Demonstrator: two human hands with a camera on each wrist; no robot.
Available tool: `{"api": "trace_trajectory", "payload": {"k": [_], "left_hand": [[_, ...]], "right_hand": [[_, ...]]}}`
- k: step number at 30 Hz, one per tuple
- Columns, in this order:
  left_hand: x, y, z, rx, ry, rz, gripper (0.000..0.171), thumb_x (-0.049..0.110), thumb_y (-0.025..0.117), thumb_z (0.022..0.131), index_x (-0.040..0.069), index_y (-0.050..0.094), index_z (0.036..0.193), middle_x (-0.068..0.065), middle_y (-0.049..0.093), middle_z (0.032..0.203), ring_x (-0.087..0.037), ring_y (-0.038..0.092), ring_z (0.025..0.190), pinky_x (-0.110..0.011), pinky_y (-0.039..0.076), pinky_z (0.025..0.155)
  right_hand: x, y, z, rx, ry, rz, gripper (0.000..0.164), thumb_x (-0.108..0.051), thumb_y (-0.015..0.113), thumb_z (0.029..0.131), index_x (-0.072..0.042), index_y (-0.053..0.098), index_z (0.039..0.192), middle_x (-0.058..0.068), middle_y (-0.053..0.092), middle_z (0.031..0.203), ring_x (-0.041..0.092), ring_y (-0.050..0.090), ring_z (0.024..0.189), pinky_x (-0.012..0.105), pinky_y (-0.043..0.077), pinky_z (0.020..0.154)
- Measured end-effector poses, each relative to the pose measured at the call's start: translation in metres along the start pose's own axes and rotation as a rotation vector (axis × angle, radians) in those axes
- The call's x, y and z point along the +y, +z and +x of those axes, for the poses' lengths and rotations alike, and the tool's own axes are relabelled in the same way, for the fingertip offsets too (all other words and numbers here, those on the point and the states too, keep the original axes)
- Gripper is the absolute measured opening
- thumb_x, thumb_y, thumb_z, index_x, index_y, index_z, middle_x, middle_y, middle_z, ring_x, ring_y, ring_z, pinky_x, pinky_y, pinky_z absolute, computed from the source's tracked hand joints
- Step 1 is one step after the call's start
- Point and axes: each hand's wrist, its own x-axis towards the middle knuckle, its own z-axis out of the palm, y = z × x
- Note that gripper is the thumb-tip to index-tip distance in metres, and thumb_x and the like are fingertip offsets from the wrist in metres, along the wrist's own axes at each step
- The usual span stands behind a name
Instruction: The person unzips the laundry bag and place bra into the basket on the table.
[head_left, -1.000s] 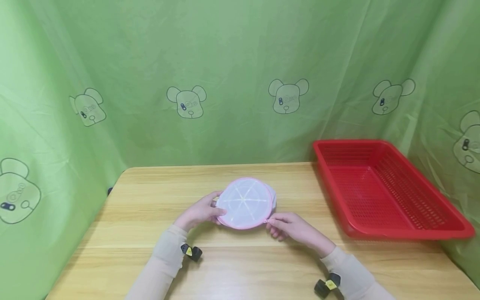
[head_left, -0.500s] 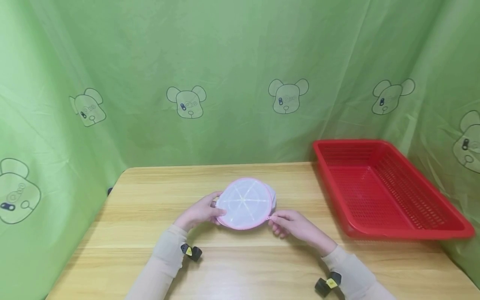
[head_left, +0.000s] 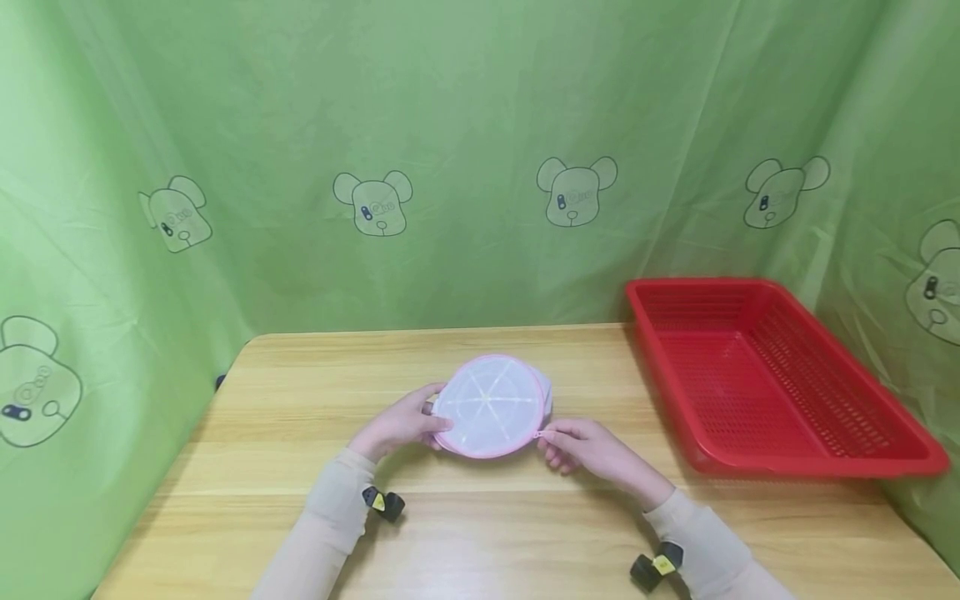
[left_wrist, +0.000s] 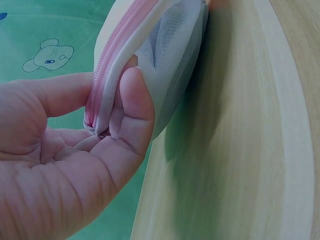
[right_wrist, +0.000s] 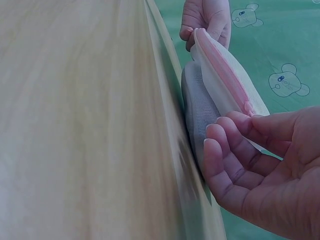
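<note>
A round white mesh laundry bag [head_left: 487,404] with a pink zipper around its edge is tilted up over the table. My left hand [head_left: 405,423] grips its left edge, thumb on the front face and fingers curled behind; the left wrist view shows the pink zipper [left_wrist: 112,60] between thumb and fingers. At the lower right edge my right hand [head_left: 581,450] pinches the zipper pull [right_wrist: 250,109] between thumb and forefinger. The other right fingers are loosely bent beside the grey mesh side [right_wrist: 200,95].
A red plastic basket [head_left: 750,467] with perforated walls stands on the right of the wooden table [head_left: 480,533]. Green curtains [head_left: 480,275] with bear-head prints enclose the table at the back and sides.
My right hand has shifted slightly right and up along the bag's edge with the zipper pull. The left hand and the bag have stayed nearly still.
</note>
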Motion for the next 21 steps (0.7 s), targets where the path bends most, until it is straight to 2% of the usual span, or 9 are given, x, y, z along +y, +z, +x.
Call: {"api": "trace_trajectory", "payload": {"k": [13,21], "left_hand": [[0.0001,-0.0004,-0.0002,-0.002,0.004,-0.001,0.074,-0.001,0.061,0.089,0.004,0.023,0.153,-0.015,0.065,0.093,-0.016,0.064,0.067,-0.027,0.058,0.062],[-0.0027,-0.0016,0.0026,0.054,-0.01,-0.016,0.075,0.002,0.064,0.088,0.003,0.023,0.151,-0.014,0.061,0.096,-0.016,0.063,0.068,-0.028,0.059,0.064]], "right_hand": [[0.0038,-0.0033,0.0005,0.037,0.0,-0.026,0.034,-0.021,0.05,0.101,0.01,0.063,0.106,0.016,0.066,0.087,0.016,0.064,0.076,0.034,0.062,0.069],[0.0036,-0.0038,0.0006,0.015,-0.002,-0.018,0.032,-0.019,0.05,0.1,0.011,0.062,0.104,0.017,0.066,0.086,0.018,0.063,0.076,0.035,0.062,0.068]]}}
